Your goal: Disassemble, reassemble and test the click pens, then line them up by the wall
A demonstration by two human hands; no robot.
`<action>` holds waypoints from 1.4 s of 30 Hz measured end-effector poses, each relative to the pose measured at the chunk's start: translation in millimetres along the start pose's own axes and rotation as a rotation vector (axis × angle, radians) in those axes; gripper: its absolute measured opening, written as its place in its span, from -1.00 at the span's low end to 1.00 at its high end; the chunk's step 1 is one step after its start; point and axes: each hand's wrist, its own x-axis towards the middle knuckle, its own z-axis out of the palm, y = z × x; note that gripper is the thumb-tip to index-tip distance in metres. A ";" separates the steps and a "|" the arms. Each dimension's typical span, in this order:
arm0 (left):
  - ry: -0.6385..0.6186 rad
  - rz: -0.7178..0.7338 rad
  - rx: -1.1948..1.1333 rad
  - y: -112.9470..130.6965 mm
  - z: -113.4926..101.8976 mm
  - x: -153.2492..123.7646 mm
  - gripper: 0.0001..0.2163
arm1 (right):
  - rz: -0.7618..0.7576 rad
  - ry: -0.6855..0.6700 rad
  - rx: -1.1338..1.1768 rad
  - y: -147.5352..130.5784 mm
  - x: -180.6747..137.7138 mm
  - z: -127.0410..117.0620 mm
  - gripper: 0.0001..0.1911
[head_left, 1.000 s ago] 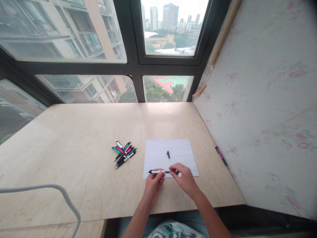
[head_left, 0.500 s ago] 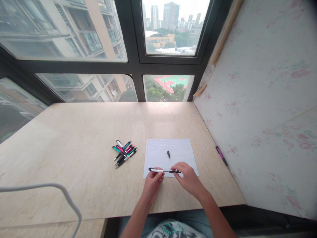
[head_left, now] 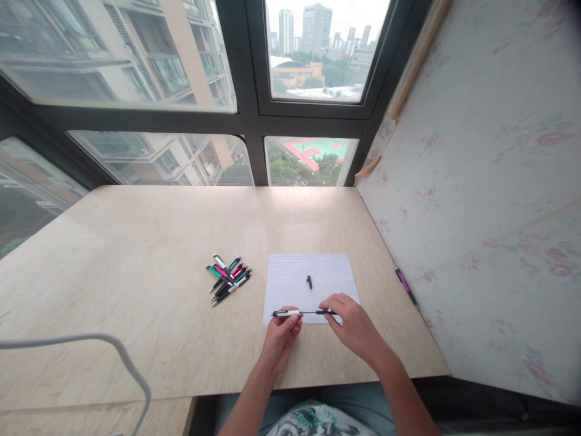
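My left hand [head_left: 284, 336] is closed on the white barrel of a pen [head_left: 285, 313], its black clip end pointing left. A thin dark refill [head_left: 308, 312] sticks out of the barrel's right end and runs toward the black grip section [head_left: 325, 312]. That black section is pinched between the fingers of my right hand [head_left: 347, 318]. Both pen parts hang over the near part of a sheet of paper [head_left: 285, 284] with handwriting along its top. On the paper lies a small black cap-like piece [head_left: 309, 282], apart from both hands.
Left of the paper is a pile of several pens [head_left: 229, 280] in various colours. A purple pen [head_left: 405, 284] lies against the wallpapered wall [head_left: 476, 212] at right. A grey cable [head_left: 113, 342] arcs over the desk's [head_left: 136, 260] near left. Windows stand behind.
My right hand has moved slightly right with the black grip section, so more of the thin refill shows between the two pen parts. My left hand stays nearly in place.
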 end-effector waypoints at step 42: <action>0.007 -0.017 -0.109 2.9 -6.1 -1.0 -0.74 | 0.340 0.210 0.033 59.6 28.9 48.4 -0.75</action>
